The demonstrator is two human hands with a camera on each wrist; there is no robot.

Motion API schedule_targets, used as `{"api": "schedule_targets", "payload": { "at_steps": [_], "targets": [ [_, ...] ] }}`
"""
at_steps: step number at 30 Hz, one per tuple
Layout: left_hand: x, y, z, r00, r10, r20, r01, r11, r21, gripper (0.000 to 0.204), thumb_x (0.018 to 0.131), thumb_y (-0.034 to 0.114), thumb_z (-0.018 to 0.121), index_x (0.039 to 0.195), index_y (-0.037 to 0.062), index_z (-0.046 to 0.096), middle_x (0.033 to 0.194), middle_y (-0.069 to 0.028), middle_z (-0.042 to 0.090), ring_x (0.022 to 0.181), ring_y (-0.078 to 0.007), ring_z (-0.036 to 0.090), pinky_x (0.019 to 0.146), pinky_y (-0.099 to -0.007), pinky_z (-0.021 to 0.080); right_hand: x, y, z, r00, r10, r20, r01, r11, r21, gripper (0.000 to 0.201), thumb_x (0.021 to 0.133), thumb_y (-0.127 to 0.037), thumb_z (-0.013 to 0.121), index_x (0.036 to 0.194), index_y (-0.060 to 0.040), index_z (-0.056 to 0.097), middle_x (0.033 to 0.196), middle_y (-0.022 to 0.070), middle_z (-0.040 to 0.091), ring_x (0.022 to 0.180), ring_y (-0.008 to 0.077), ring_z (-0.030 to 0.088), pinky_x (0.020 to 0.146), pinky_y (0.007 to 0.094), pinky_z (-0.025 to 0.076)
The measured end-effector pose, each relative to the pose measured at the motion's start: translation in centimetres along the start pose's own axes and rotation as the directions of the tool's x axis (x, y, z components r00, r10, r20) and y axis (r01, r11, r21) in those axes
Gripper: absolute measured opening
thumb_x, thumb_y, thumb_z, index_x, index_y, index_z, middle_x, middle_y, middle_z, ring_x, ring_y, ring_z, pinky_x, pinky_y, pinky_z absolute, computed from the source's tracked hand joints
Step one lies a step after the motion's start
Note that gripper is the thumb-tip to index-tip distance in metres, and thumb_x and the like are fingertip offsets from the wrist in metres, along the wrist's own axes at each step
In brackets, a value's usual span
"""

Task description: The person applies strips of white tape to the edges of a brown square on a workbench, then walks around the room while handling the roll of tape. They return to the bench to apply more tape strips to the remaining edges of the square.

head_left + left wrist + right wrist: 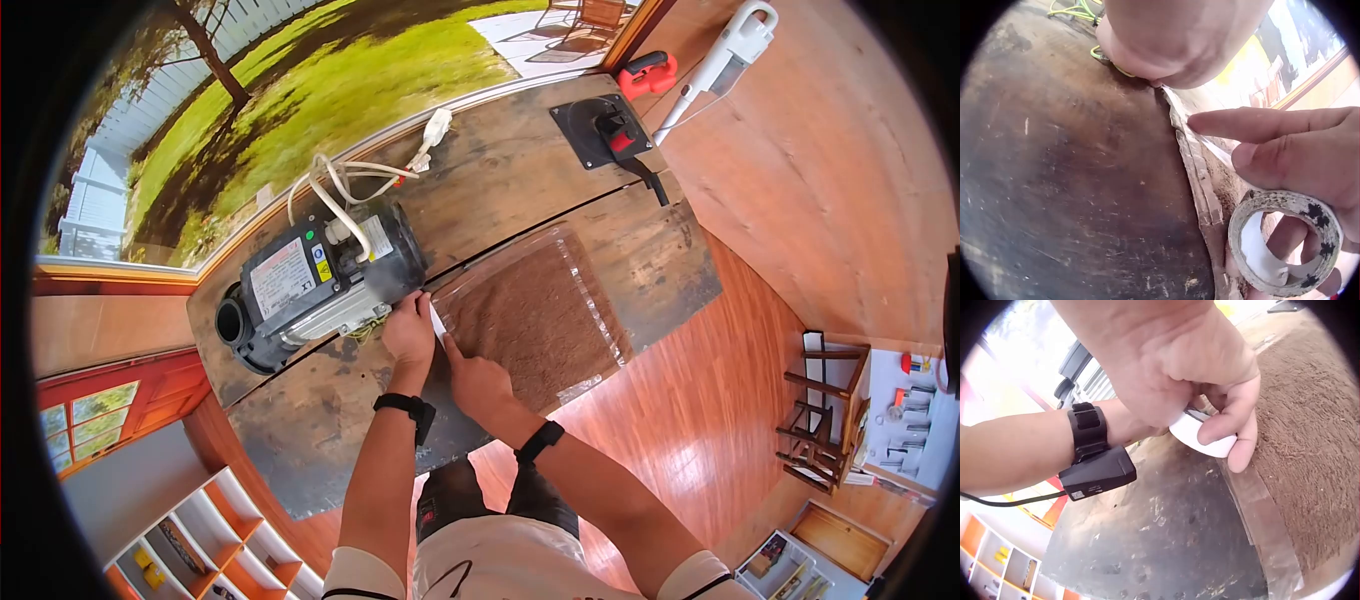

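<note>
A brown shaggy mat (540, 320) lies on the dark wooden table, with clear tape (1259, 503) along its edges. At its far left corner, my left hand (408, 335) pinches the end of a white tape strip (437, 318); its fingertips are mostly hidden in the wrist views. My right hand (480, 385) holds a roll of tape (1282, 200) by the mat's left edge. Its index finger (1235, 123) reaches out along the strip, while other fingers curl round the roll. From the roll, the strip runs along the edge toward my left hand.
A grey motor-like machine (300, 280) with a coiled white cable (345, 205) stands just left of the mat. At the back right are a black plate-mounted device (600, 130), a red tool (648, 73) and a white stick vacuum (722, 60). A window borders the table's far side.
</note>
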State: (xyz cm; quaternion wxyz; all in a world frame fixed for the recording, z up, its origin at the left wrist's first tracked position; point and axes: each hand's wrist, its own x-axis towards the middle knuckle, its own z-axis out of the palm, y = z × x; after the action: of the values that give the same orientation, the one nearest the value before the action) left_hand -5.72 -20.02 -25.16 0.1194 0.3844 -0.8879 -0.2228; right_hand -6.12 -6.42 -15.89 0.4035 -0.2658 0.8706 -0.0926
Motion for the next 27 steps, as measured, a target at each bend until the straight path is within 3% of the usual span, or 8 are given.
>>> {"api": "schedule_targets", "payload": {
  "at_steps": [5,7,11,13,14,21,23,27],
  "targets": [
    [0.1,-0.1,0.1,0.994,-0.086,0.072,0.073,0.984,0.162,0.028,0.093,0.041,0.057,0.099,0.0162,0.067,0.073,-0.0123,0.068,0.068,-0.0365,0.066,0.060,-0.0466,0.052,1.3,-1.0,1.2,1.000,0.020,0.011,-0.019,0.996,-0.091,0.072,0.089,-0.010,0.051,0.154,-0.0096,0.020,0.098,0.0232,0.070,0.086,0.0358,0.071,0.072,0.0448,0.058],
    [0.1,-0.2,-0.3,0.996,0.067,0.059,-0.071,0.995,0.069,0.025,0.095,0.034,0.055,0.100,0.0112,0.063,0.080,-0.0131,0.069,0.070,-0.0367,0.067,0.060,-0.0472,0.053,1.4,-1.1,1.2,0.999,0.034,0.024,-0.032,0.996,-0.087,0.073,0.090,-0.009,0.049,0.155,-0.0092,0.017,0.103,0.0222,0.070,0.089,0.0341,0.071,0.074,0.0442,0.057],
    [-2.2,-0.6,-2.9,0.986,0.070,0.150,-0.064,0.997,-0.048,0.022,0.094,0.024,0.055,0.107,0.0075,0.063,0.102,-0.0155,0.068,0.088,-0.0361,0.067,0.072,-0.0464,0.054,1.3,-1.4,0.9,0.998,0.043,0.034,-0.038,0.989,-0.145,0.074,0.090,-0.009,0.048,0.156,-0.0098,0.013,0.104,0.0223,0.070,0.090,0.0339,0.071,0.076,0.0449,0.057],
    [-3.2,-1.5,-4.4,0.902,0.429,0.049,-0.426,0.903,-0.051,0.031,0.090,0.014,0.055,0.120,0.0050,0.060,0.127,-0.0136,0.060,0.111,-0.0348,0.059,0.090,-0.0438,0.050,1.2,-1.3,0.8,0.996,0.064,0.061,-0.054,0.987,-0.150,0.073,0.091,-0.010,0.047,0.156,-0.0094,0.012,0.105,0.0221,0.070,0.090,0.0337,0.071,0.077,0.0451,0.057],
    [-3.3,-1.9,-4.7,0.890,0.428,0.159,-0.430,0.903,-0.025,0.043,0.087,0.013,0.054,0.130,0.0069,0.057,0.139,-0.0083,0.053,0.125,-0.0322,0.049,0.105,-0.0408,0.040,1.2,-1.4,1.0,0.996,0.064,0.060,-0.055,0.987,-0.149,0.073,0.091,-0.010,0.047,0.156,-0.0094,0.012,0.105,0.0221,0.070,0.090,0.0337,0.071,0.077,0.0451,0.057],
    [-1.2,-2.7,-6.0,0.644,0.659,0.387,-0.764,0.572,0.298,0.042,0.091,0.016,0.047,0.131,0.0074,0.056,0.141,-0.0034,0.052,0.130,-0.0233,0.045,0.108,-0.0382,0.035,1.4,-1.6,1.7,0.997,0.063,0.049,-0.051,0.976,-0.210,0.071,0.092,-0.010,0.045,0.155,-0.0083,0.013,0.105,0.0220,0.070,0.090,0.0340,0.071,0.075,0.0459,0.057],
    [-1.0,-2.7,-6.8,0.664,0.640,0.388,-0.746,0.606,0.277,0.040,0.090,0.016,0.049,0.128,0.0085,0.058,0.141,-0.0021,0.051,0.130,-0.0203,0.045,0.104,-0.0364,0.038,1.3,-1.8,1.7,0.998,0.055,0.040,-0.044,0.971,-0.235,0.070,0.092,-0.011,0.045,0.155,-0.0084,0.013,0.105,0.0218,0.070,0.090,0.0338,0.071,0.074,0.0460,0.057],
    [-0.2,-3.3,-8.4,0.585,0.677,0.446,-0.791,0.597,0.132,0.045,0.087,0.011,0.051,0.132,0.0094,0.053,0.144,-0.0029,0.046,0.128,-0.0227,0.046,0.098,-0.0362,0.043,1.4,-2.0,1.1,0.996,0.075,0.042,-0.060,0.961,-0.270,0.069,0.093,-0.011,0.044,0.155,-0.0079,0.014,0.104,0.0202,0.070,0.089,0.0332,0.071,0.072,0.0453,0.057]
  ]
}}
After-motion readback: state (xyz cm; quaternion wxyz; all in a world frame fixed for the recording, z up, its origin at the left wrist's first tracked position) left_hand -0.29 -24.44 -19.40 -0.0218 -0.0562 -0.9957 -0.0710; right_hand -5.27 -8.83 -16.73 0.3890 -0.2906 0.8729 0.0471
